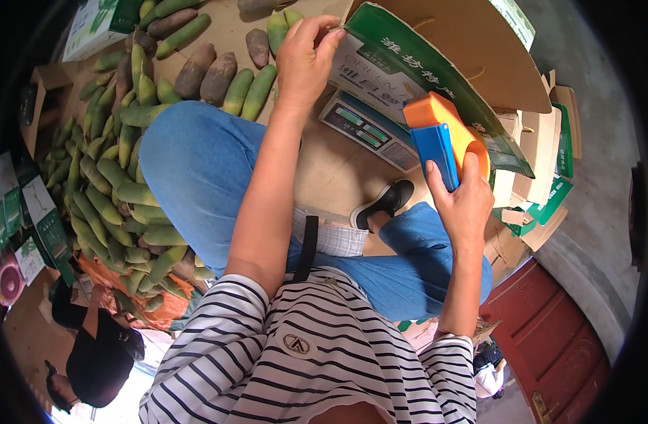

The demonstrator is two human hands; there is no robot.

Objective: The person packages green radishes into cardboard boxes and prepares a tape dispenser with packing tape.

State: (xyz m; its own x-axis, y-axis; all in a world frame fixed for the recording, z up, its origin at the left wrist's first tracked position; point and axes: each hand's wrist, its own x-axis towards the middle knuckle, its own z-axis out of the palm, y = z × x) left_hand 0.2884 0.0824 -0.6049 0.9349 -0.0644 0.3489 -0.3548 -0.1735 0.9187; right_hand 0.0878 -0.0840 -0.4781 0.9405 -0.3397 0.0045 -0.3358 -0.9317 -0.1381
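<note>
My left hand [303, 60] pinches the near left corner of an open green-and-white cardboard box [380, 53], whose brown flaps stand up. My right hand [465, 201] is wrapped round an orange and blue tape dispenser [440, 134], held up against the printed side of the box in this view. Below the box is a digital scale [363, 127] with lit displays; the box covers its far part. Long green radishes [250, 92] and darker, brownish ones [218, 78] lie to the left of the scale, beyond my knee.
A large heap of green radishes [98, 205] spreads along the left. More printed cartons stand at the far left [45, 212] and right [554, 191]. A person in black [101, 360] is at the lower left. A red door [550, 339] is at the lower right.
</note>
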